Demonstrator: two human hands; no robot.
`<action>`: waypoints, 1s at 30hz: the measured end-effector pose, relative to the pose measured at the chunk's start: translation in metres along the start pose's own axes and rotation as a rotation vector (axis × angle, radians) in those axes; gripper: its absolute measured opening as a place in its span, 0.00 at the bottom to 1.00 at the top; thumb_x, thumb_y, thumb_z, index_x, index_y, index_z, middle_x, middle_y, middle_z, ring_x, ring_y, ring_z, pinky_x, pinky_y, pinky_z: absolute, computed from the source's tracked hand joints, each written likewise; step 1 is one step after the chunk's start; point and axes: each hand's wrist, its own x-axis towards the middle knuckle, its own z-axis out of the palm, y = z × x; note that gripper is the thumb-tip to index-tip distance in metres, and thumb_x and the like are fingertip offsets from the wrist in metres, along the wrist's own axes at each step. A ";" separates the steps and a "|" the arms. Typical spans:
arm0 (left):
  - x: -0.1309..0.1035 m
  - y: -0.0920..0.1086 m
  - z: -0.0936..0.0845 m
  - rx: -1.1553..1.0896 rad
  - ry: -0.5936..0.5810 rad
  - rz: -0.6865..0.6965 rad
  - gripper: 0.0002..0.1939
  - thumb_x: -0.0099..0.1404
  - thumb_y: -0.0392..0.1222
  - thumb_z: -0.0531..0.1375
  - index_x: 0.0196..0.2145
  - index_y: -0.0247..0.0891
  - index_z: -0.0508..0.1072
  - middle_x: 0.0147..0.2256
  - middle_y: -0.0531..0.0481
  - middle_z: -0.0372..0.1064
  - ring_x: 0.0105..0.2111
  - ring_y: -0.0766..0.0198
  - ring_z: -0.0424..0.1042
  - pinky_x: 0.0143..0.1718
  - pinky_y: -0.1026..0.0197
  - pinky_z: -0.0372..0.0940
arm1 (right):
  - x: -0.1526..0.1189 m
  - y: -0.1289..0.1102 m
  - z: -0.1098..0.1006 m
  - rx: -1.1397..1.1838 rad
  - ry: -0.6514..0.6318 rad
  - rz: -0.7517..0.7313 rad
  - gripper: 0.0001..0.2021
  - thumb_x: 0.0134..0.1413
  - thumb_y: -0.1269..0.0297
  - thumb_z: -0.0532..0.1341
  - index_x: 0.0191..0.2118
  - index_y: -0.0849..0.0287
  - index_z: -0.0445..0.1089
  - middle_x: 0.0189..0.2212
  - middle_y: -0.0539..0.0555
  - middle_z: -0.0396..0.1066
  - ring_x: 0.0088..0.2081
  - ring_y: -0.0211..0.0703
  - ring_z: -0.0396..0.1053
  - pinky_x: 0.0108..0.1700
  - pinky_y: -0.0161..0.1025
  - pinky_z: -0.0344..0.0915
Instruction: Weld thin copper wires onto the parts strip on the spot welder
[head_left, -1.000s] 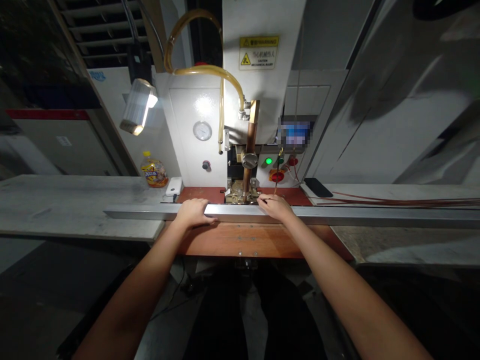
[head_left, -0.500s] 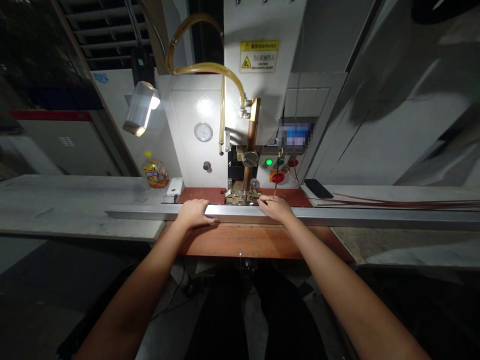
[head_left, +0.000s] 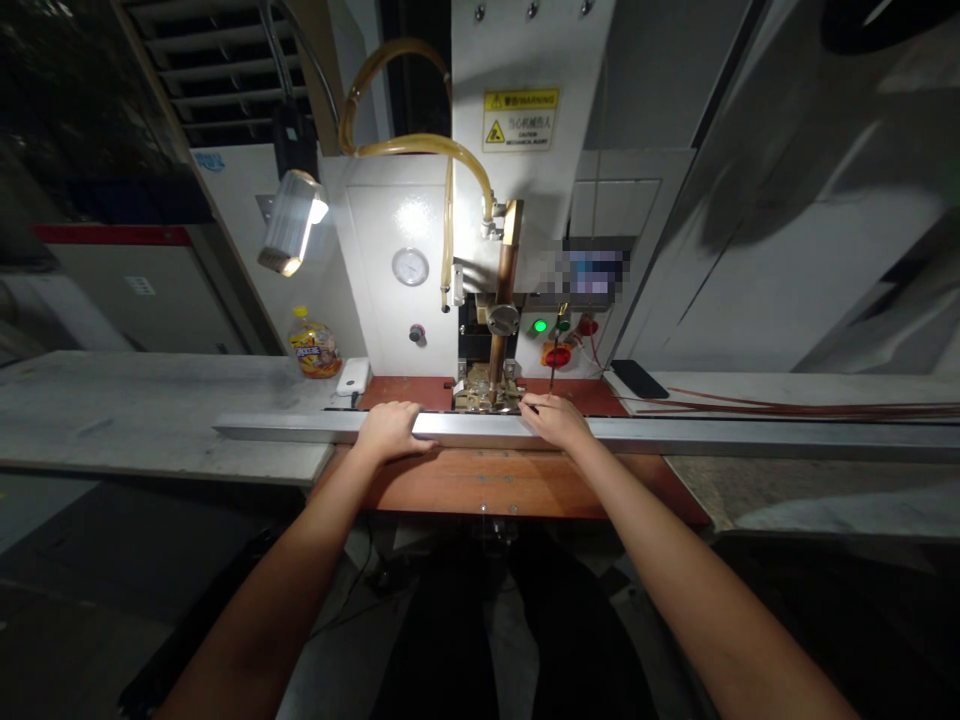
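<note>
The long metal bar (head_left: 675, 433) runs sideways under my 2 hands; my left hand (head_left: 390, 430) curls over it, and my right hand (head_left: 553, 420) seems to pinch something thin by the copper welding rod (head_left: 496, 350).

Both hands rest on a long metal bar (head_left: 675, 434): left hand (head_left: 390, 430), right hand (head_left: 553, 420), below the electrode (head_left: 498, 340).

Smooth metal bar (head_left: 675, 434), matt wooden benchtop (head_left: 495, 482)

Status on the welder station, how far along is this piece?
Done: long metal bar lies across the wooden bench, under the copper electrode. In hand: left hand presses the bar; right hand pinches something small beside the electrode. Left: copper rods wait at right; any weld made isn't visible.
</note>
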 end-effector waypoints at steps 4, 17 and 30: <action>-0.001 0.001 -0.001 0.000 0.011 0.000 0.35 0.50 0.71 0.57 0.45 0.41 0.73 0.43 0.42 0.74 0.44 0.48 0.71 0.44 0.53 0.61 | 0.000 0.001 0.002 -0.003 0.008 -0.007 0.18 0.64 0.57 0.47 0.40 0.53 0.73 0.37 0.53 0.77 0.37 0.41 0.71 0.38 0.34 0.57; -0.009 0.005 -0.001 0.027 0.070 0.014 0.33 0.51 0.68 0.59 0.45 0.41 0.71 0.43 0.42 0.73 0.44 0.48 0.70 0.45 0.53 0.60 | -0.009 0.003 0.010 -0.002 0.126 -0.018 0.17 0.63 0.57 0.48 0.38 0.53 0.74 0.34 0.53 0.76 0.37 0.42 0.70 0.37 0.34 0.56; -0.015 0.010 -0.002 0.023 0.097 0.016 0.33 0.51 0.66 0.60 0.47 0.40 0.70 0.43 0.41 0.72 0.44 0.47 0.69 0.45 0.50 0.60 | -0.018 -0.001 0.007 0.003 0.176 -0.028 0.18 0.63 0.57 0.47 0.35 0.53 0.73 0.30 0.54 0.73 0.35 0.43 0.68 0.36 0.35 0.55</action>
